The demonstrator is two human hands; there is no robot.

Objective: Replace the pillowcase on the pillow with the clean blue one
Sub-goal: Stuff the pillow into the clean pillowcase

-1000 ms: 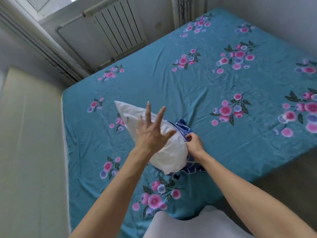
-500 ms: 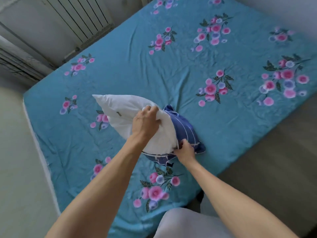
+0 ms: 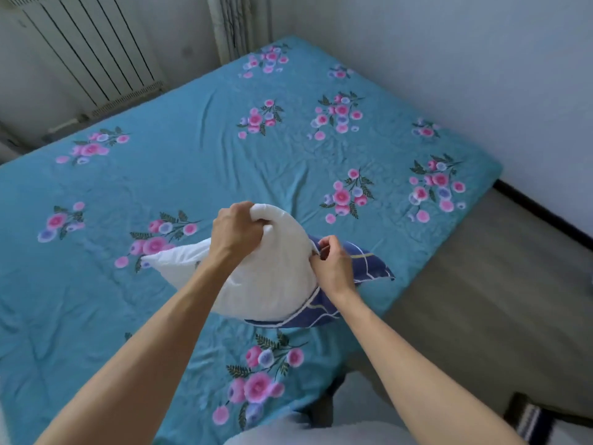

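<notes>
Since half a second ago left hand [image 3: 236, 231] has lifted and bunched the far edge of the white pillow [image 3: 266, 277] higher, folding it over; right hand [image 3: 332, 264] has shifted from the near lower corner up to the pillowcase mouth. Pillow long axis runs left-right across the near part of the bed, bare pointed corner aimed left, right end tucked in the blue pillowcase [image 3: 362, 268]. Pillow is soft, puffy, plain white, domed where gripped. Pillowcase is dark navy cloth with thin white lines, crumpled, tapering to a point at right, lying on the sheet. Left hand knuckles up, fingers curled tight round a fistful of pillow, forearm reaching diagonally in from lower left. Right hand pinches the pillowcase edge against the pillow, thumb and fingers bent, wrist low. Bed sheet [image 3: 192, 155] teal, wrinkled, pink and lilac flower sprays. Ribbed white radiator [image 3: 96, 53] behind the bed
</notes>
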